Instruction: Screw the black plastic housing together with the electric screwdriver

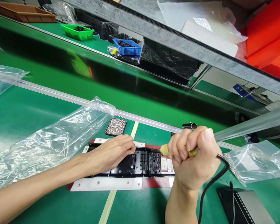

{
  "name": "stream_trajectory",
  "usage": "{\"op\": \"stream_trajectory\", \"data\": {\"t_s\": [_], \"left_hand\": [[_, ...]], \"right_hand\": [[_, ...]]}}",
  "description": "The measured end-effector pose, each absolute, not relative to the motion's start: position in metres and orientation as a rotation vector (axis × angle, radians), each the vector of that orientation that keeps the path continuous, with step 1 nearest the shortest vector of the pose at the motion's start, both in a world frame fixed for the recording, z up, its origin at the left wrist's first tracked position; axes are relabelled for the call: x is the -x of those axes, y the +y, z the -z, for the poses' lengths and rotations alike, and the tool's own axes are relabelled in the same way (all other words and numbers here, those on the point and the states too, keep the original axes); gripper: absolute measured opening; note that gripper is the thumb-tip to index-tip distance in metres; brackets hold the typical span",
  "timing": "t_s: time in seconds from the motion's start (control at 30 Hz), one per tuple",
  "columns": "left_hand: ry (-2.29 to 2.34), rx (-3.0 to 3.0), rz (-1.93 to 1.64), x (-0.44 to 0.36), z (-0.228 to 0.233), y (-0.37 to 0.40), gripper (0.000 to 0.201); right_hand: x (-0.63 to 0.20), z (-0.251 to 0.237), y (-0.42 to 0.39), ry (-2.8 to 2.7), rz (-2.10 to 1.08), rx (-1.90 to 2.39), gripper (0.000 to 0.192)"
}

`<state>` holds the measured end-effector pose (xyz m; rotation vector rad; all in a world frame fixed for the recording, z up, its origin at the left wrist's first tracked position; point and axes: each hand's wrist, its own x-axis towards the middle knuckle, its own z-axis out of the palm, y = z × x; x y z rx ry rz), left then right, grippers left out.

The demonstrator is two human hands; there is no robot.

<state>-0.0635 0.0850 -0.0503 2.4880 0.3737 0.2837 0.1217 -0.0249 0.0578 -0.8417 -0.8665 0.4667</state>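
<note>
A long black plastic housing (pixel 140 163) lies in a fixture with white rails (pixel 107 184) on a red base. Over its left half rests my left hand (pixel 114 151), fingers curled together; whatever they pinch, if anything, is hidden. My right hand (pixel 193 158) is wrapped round the yellow handle of a soldering iron (pixel 164 150), and a black cord (pixel 204 193) trails from it. The iron's tip points left at the housing's upper edge, near a block with several round holes. Whether the tip touches the plastic I cannot tell.
A small black tray (pixel 115 126) of tiny metal parts sits behind the fixture. Clear plastic bags (pixel 60 140) lie left, another bag (pixel 266 160) right. A black-and-grey object (pixel 247 205) is at lower right. A metal shelf (pixel 177 37) hangs overhead; blue (pixel 127 48) and green (pixel 78 32) bins stand beyond.
</note>
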Motion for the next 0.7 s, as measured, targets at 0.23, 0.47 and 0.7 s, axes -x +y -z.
{"op": "stream_trajectory", "data": {"t_s": [0.23,0.47,0.7], "left_hand": [[0.254,-2.736,-0.421,0.059,0.065,0.079,0.027],[0.235,-2.755,-0.474,0.061,0.062,0.076,0.022],[0.309,-2.717,-0.450,0.080,0.069,0.074,0.023]], "right_hand": [[-0.123,-0.060,-0.030,-0.838,-0.469,0.864,0.043],[-0.122,-0.059,-0.029,-0.865,-0.467,0.851,0.043],[-0.118,-0.056,-0.025,-0.867,-0.513,0.838,0.047]]}}
